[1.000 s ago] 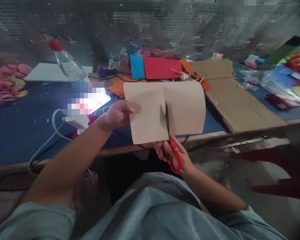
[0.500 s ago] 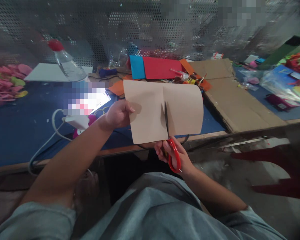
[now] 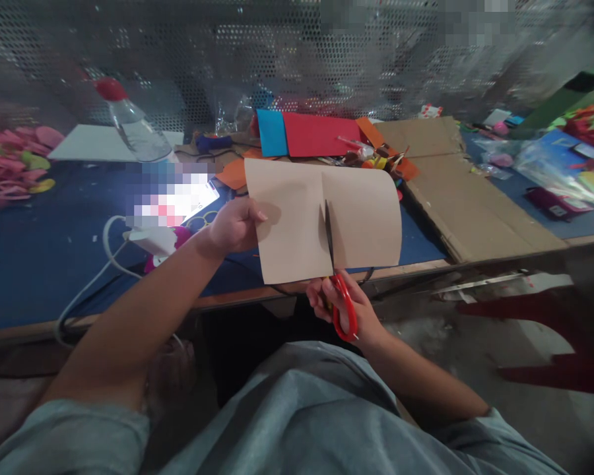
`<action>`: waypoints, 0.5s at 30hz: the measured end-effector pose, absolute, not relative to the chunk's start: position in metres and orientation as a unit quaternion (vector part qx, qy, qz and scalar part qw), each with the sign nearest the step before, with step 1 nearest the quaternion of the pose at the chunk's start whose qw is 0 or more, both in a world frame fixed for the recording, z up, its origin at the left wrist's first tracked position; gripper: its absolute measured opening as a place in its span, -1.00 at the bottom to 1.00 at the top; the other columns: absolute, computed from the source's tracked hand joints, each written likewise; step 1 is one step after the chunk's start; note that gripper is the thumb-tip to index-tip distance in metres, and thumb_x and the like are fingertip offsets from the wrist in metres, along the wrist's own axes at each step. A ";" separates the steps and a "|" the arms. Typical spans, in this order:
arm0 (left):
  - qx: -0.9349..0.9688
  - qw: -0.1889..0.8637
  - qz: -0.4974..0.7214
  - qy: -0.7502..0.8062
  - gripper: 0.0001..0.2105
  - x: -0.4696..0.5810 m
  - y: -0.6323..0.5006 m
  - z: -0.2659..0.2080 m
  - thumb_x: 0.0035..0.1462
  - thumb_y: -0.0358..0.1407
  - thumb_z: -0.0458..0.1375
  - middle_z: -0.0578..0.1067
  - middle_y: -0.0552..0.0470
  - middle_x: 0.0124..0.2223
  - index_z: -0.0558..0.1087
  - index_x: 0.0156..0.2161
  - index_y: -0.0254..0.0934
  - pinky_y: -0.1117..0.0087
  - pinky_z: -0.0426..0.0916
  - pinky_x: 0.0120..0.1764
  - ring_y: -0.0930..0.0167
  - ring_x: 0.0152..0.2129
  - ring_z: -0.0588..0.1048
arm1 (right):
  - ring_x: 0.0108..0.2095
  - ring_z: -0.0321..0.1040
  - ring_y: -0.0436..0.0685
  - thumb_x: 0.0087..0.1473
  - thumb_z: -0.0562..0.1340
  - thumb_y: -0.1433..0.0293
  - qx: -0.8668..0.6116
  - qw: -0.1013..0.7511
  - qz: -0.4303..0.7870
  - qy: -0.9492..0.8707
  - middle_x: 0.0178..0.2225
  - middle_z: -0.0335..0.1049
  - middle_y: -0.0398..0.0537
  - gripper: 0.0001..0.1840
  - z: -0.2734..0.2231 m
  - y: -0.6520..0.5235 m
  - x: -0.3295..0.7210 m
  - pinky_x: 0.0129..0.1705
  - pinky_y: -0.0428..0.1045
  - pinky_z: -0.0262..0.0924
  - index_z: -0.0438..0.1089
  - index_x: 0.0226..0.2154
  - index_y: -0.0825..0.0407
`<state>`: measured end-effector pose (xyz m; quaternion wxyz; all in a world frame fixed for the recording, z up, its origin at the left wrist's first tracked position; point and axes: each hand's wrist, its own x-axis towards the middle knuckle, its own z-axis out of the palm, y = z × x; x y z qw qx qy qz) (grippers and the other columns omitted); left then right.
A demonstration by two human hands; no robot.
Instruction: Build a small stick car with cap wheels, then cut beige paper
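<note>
A sheet of beige paper is held up over the front edge of the table, with a slit running up from its lower edge near the middle. My left hand is closed on the sheet's left edge, thumb on top. Red-handled scissors are in my right hand, its fingers wrapped round the handles below the paper. Their dark blade points up along the slit, and the sheet's right half bends slightly away. Part of the other blade is hidden by the paper.
On the blue table a bottle with a red cap leans near a lit phone and a white charger with cable. Red card lies behind the sheet. Flat cardboard covers the right side. Pink pieces are heaped left.
Almost nothing differs. The right part of the paper has shifted very slightly left; both hands and the scissors stay in nearly the same place.
</note>
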<state>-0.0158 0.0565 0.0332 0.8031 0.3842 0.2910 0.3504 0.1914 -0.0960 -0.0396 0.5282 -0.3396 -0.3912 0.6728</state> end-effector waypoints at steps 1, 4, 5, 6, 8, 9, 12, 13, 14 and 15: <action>0.394 0.800 0.348 0.290 -0.72 -0.016 0.057 0.033 -0.08 -0.49 0.03 0.54 -0.05 -0.50 0.58 -0.33 -0.32 0.35 0.49 -0.29 0.25 -0.38 0.65 | -0.55 0.16 -0.06 0.17 0.44 -0.04 -0.339 0.528 0.673 -0.391 -0.46 0.37 -0.18 -0.49 -0.039 -0.096 0.191 -0.59 -0.14 -0.03 0.28 -0.39 -0.03; 0.418 0.794 0.342 0.279 -0.74 -0.016 0.058 0.034 -0.10 -0.48 0.03 0.54 -0.03 -0.50 0.56 -0.37 -0.32 0.36 0.50 -0.29 0.30 -0.47 0.62 | -0.62 0.16 -0.10 0.17 0.44 -0.05 -0.338 0.528 0.675 -0.390 -0.47 0.40 -0.20 -0.48 -0.038 -0.095 0.192 -0.61 -0.14 -0.07 0.28 -0.38 -0.02; 0.419 0.795 0.341 0.276 -0.75 -0.016 0.058 0.034 -0.10 -0.48 0.03 0.53 -0.03 -0.50 0.56 -0.38 -0.32 0.36 0.50 -0.29 0.31 -0.49 0.61 | -0.64 0.16 -0.11 0.17 0.44 -0.05 -0.337 0.526 0.676 -0.390 -0.47 0.41 -0.20 -0.48 -0.038 -0.095 0.192 -0.62 -0.14 -0.09 0.28 -0.38 -0.01; 0.420 0.795 0.341 0.275 -0.75 -0.015 0.057 0.035 -0.11 -0.48 0.03 0.53 -0.02 -0.51 0.56 -0.38 -0.31 0.36 0.51 -0.30 0.32 -0.50 0.61 | -0.65 0.16 -0.12 0.17 0.44 -0.05 -0.336 0.525 0.678 -0.390 -0.47 0.42 -0.20 -0.47 -0.038 -0.095 0.192 -0.62 -0.14 -0.10 0.28 -0.38 -0.01; 0.422 0.793 0.341 0.277 -0.75 -0.015 0.056 0.037 -0.11 -0.48 0.03 0.53 -0.01 -0.52 0.56 -0.38 -0.31 0.38 0.52 -0.32 0.32 -0.50 0.60 | -0.66 0.17 -0.12 0.16 0.45 -0.05 -0.336 0.523 0.680 -0.389 -0.47 0.42 -0.21 -0.47 -0.038 -0.095 0.192 -0.62 -0.14 -0.09 0.28 -0.39 -0.01; 0.423 0.792 0.341 0.280 -0.75 -0.014 0.056 0.037 -0.11 -0.48 0.02 0.53 -0.02 -0.53 0.55 -0.38 -0.31 0.38 0.51 -0.35 0.33 -0.51 0.59 | -0.66 0.17 -0.12 0.15 0.45 -0.05 -0.337 0.522 0.681 -0.388 -0.48 0.43 -0.21 -0.46 -0.037 -0.095 0.191 -0.63 -0.14 -0.08 0.27 -0.39 -0.01; 0.417 0.789 0.346 0.289 -0.75 -0.014 0.056 0.038 -0.11 -0.48 0.01 0.54 -0.02 -0.52 0.54 -0.38 -0.32 0.39 0.50 -0.40 0.36 -0.57 0.56 | -0.66 0.17 -0.11 0.13 0.46 -0.08 -0.344 0.519 0.678 -0.390 -0.48 0.44 -0.20 -0.43 -0.037 -0.095 0.191 -0.63 -0.13 -0.07 0.26 -0.40 -0.01; 0.414 0.790 0.345 0.293 -0.75 -0.014 0.056 0.037 -0.10 -0.48 0.01 0.55 -0.03 -0.51 0.54 -0.38 -0.32 0.39 0.50 -0.40 0.36 -0.58 0.55 | -0.66 0.17 -0.11 0.12 0.46 -0.09 -0.346 0.518 0.678 -0.391 -0.48 0.44 -0.21 -0.43 -0.037 -0.095 0.191 -0.63 -0.13 -0.07 0.26 -0.40 -0.01; 0.410 0.791 0.345 0.296 -0.74 -0.014 0.056 0.037 -0.10 -0.48 0.01 0.56 -0.03 -0.50 0.54 -0.36 -0.32 0.39 0.51 -0.38 0.37 -0.58 0.55 | -0.66 0.17 -0.11 0.11 0.46 -0.10 -0.347 0.518 0.677 -0.392 -0.48 0.44 -0.21 -0.42 -0.036 -0.095 0.191 -0.63 -0.13 -0.07 0.25 -0.40 -0.02; 0.404 0.792 0.345 0.299 -0.73 -0.014 0.056 0.037 -0.09 -0.48 0.01 0.57 -0.02 -0.50 0.55 -0.34 -0.32 0.38 0.52 -0.36 0.37 -0.57 0.56 | -0.67 0.17 -0.11 0.10 0.46 -0.10 -0.348 0.517 0.676 -0.392 -0.48 0.44 -0.21 -0.41 -0.036 -0.095 0.191 -0.63 -0.13 -0.06 0.25 -0.40 -0.02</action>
